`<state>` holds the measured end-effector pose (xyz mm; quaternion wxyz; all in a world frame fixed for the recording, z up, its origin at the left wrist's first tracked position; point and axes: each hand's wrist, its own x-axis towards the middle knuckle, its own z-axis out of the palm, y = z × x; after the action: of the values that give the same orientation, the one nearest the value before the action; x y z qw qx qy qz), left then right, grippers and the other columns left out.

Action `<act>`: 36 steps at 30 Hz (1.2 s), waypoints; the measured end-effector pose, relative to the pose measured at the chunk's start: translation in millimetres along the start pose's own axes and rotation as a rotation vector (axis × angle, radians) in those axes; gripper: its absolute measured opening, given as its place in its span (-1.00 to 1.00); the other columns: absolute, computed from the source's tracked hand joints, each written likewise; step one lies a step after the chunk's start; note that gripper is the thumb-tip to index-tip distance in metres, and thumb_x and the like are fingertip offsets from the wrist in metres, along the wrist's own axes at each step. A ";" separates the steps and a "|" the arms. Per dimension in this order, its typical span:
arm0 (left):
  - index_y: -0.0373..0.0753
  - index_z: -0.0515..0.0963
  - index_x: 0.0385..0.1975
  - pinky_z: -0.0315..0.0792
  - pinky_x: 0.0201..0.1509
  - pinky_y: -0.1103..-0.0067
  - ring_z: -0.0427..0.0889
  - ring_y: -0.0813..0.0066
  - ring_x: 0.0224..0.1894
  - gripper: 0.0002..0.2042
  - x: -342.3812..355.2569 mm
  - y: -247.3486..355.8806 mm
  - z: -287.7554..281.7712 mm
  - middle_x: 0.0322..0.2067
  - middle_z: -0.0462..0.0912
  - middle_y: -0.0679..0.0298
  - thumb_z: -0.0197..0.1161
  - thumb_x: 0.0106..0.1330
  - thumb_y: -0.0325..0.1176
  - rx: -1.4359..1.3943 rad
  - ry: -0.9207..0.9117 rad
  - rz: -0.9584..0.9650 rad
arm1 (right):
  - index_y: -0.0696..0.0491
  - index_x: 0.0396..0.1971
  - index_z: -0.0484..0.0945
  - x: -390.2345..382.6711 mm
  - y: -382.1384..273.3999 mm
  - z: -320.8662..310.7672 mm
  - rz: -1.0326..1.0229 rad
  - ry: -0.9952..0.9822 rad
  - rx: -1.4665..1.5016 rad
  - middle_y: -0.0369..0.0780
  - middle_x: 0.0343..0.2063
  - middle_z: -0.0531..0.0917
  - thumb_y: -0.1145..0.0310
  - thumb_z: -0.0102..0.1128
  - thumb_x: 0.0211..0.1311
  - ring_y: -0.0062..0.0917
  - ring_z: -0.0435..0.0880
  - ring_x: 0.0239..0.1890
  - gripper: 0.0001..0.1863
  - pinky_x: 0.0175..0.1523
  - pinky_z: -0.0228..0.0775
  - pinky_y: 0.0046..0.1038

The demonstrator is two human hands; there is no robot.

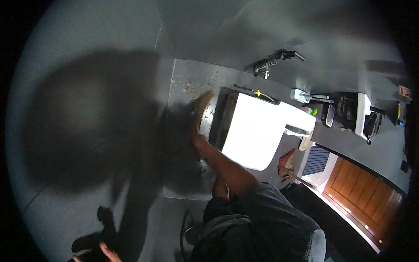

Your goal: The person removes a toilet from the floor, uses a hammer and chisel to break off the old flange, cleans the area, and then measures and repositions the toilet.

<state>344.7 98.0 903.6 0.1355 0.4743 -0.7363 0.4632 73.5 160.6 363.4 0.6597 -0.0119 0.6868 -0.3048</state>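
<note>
At the lower left edge, only a thumb and one fingertip of my left hand (109, 253) show. They are spread apart, with nothing visible between them, and most of the hand is cut off. The hand is near the dark grey surface, where its shadow falls. My right hand is not in view. A bare limb, seemingly my leg (233, 172), extends from dark clothing (257, 227) toward a floor panel. Past its narrow end lies a blurred brown, streaked shape (203, 107); whether it is my foot or something else is unclear.
A white toilet (253, 131) stands right of the leg. A hose sprayer (266, 65) hangs on the wall above. Farther right are a brush holder (300, 95), a white basin (362, 115), a red dustpan (286, 162) and a wooden door (362, 192). Brown dirt (192, 89) marks the floor panel.
</note>
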 end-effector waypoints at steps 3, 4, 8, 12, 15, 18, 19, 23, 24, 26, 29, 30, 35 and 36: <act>-0.14 0.70 0.01 -0.18 0.55 0.00 0.12 -0.08 0.51 -0.27 -0.8 -2.8 -5.5 0.34 0.39 -0.06 0.37 0.08 0.40 0.027 -0.038 0.013 | 0.20 -0.01 0.52 -99.7 -20.3 -25.7 -0.116 0.010 -0.282 -0.08 -0.29 0.66 0.20 0.12 0.40 -0.29 0.71 -0.25 -0.63 -0.23 0.56 -0.15; -0.12 0.71 0.01 -0.17 0.55 0.01 0.12 -0.07 0.51 -0.28 0.0 -3.8 -6.8 0.34 0.40 -0.06 0.37 0.08 0.40 0.037 -0.055 0.025 | 0.22 0.03 0.48 -130.1 -28.0 -37.7 -0.091 0.040 -0.265 -0.06 -0.28 0.67 0.22 0.10 0.41 -0.30 0.71 -0.25 -0.62 -0.24 0.55 -0.15; -0.08 0.73 -0.03 -0.15 0.55 0.03 0.15 -0.06 0.50 -0.32 1.1 -5.4 -4.6 0.34 0.41 -0.04 0.38 0.08 0.40 0.007 -0.005 0.034 | 0.18 0.15 0.41 -177.0 -45.7 -64.2 -0.090 0.234 -0.328 -0.01 -0.25 0.68 0.25 0.07 0.43 -0.29 0.73 -0.25 -0.59 -0.26 0.54 -0.16; -0.07 0.74 -0.06 -0.15 0.55 0.04 0.15 -0.05 0.50 -0.35 0.6 -4.8 -3.5 0.33 0.41 -0.05 0.37 0.10 0.38 0.002 -0.025 0.037 | 0.13 0.20 0.39 -118.8 -43.4 -59.3 0.067 0.199 -0.064 -0.02 -0.24 0.68 0.20 0.14 0.39 -0.31 0.73 -0.26 -0.52 -0.24 0.55 -0.21; -0.06 0.69 0.05 -0.20 0.53 -0.11 0.07 -0.13 0.52 -0.26 1.2 -6.9 -3.8 0.37 0.33 -0.11 0.36 0.05 0.43 0.039 -0.061 0.052 | 0.24 0.22 0.39 -99.3 -15.3 -57.4 -0.143 -0.024 -0.965 -0.06 -0.29 0.67 0.25 0.11 0.39 -0.38 0.71 -0.26 -0.49 -0.20 0.55 -0.31; 0.03 0.69 0.07 0.35 0.27 -0.12 0.55 -0.11 0.23 -0.41 2.7 -10.4 -2.5 0.19 0.61 0.11 0.42 0.14 0.27 0.082 0.049 0.149 | 0.25 0.25 0.41 -139.8 38.0 -60.8 0.046 0.179 -0.186 -0.05 -0.25 0.67 0.26 0.09 0.39 -0.38 0.70 -0.20 -0.48 -0.14 0.53 -0.29; 0.14 0.73 0.00 0.29 0.29 -0.17 0.54 -0.06 0.26 -0.44 3.1 -11.6 -1.0 0.20 0.62 0.16 0.38 0.11 0.35 0.028 0.056 0.125 | 0.16 0.22 0.36 -153.2 49.8 -67.3 0.030 0.190 -0.231 -0.04 -0.24 0.67 0.11 0.20 0.33 -0.30 0.71 -0.34 -0.41 -0.30 0.54 -0.27; 0.14 0.72 0.01 0.27 0.31 -0.14 0.51 -0.02 0.29 -0.41 1.9 -12.6 1.1 0.21 0.61 0.17 0.41 0.07 0.36 0.013 0.063 0.115 | 0.18 0.17 0.38 -151.4 52.4 -64.6 -0.150 0.260 -0.273 -0.07 -0.29 0.65 0.14 0.14 0.37 -0.24 0.70 -0.39 -0.48 -0.31 0.56 -0.30; 0.14 0.73 0.01 0.27 0.32 -0.14 0.50 -0.01 0.29 -0.41 1.1 -12.6 2.0 0.21 0.61 0.18 0.41 0.07 0.36 0.021 0.078 0.118 | 0.17 0.15 0.38 -145.3 46.8 -63.3 -0.105 0.204 -0.300 -0.06 -0.28 0.65 0.14 0.13 0.37 -0.23 0.70 -0.36 -0.50 -0.28 0.57 -0.28; 0.14 0.73 0.01 0.26 0.32 -0.13 0.50 0.00 0.30 -0.40 -0.7 -13.9 1.8 0.21 0.60 0.20 0.41 0.05 0.38 0.027 0.091 0.127 | 0.16 0.13 0.39 -135.5 35.3 -60.2 -0.012 0.091 -0.352 -0.04 -0.26 0.64 0.14 0.11 0.39 -0.20 0.70 -0.31 -0.53 -0.21 0.58 -0.23; 0.16 0.73 0.01 0.26 0.33 -0.12 0.51 0.01 0.29 -0.39 -1.5 -18.3 4.5 0.22 0.61 0.23 0.42 0.04 0.39 0.030 0.091 0.140 | 0.15 0.11 0.40 -150.9 34.1 -60.6 -0.022 0.076 -0.308 -0.02 -0.21 0.64 0.14 0.06 0.41 -0.14 0.69 -0.23 -0.55 -0.12 0.56 -0.16; 0.17 0.73 0.01 0.26 0.33 -0.12 0.52 0.02 0.29 -0.39 -1.5 -20.8 4.3 0.22 0.61 0.25 0.42 0.03 0.39 0.033 0.066 0.153 | 0.14 0.11 0.40 -161.1 37.5 -60.1 -0.042 0.092 -0.388 -0.01 -0.19 0.63 0.14 0.04 0.42 -0.12 0.68 -0.20 -0.56 -0.09 0.56 -0.14; 0.19 0.70 0.05 0.23 0.36 -0.10 0.49 0.02 0.31 -0.40 -5.3 -22.9 7.2 0.27 0.57 0.29 0.39 0.07 0.38 0.003 0.066 0.174 | 0.09 0.16 0.38 -169.7 37.4 -42.1 0.180 0.142 -0.096 -0.02 -0.13 0.61 0.10 0.01 0.45 -0.15 0.66 -0.11 -0.55 -0.03 0.56 -0.05; 0.19 0.69 0.06 0.21 0.36 -0.10 0.47 0.01 0.32 -0.40 -6.2 -23.6 5.7 0.28 0.55 0.29 0.38 0.09 0.38 -0.002 0.050 0.193 | 0.08 0.18 0.38 -164.4 35.6 -36.8 0.264 0.132 -0.011 -0.03 -0.12 0.60 0.09 0.01 0.46 -0.17 0.66 -0.10 -0.54 -0.03 0.57 -0.04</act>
<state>368.7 94.2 909.7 0.1092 0.3895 -0.7754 0.4849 74.9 273.3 493.6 0.6472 0.0949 0.7261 -0.2117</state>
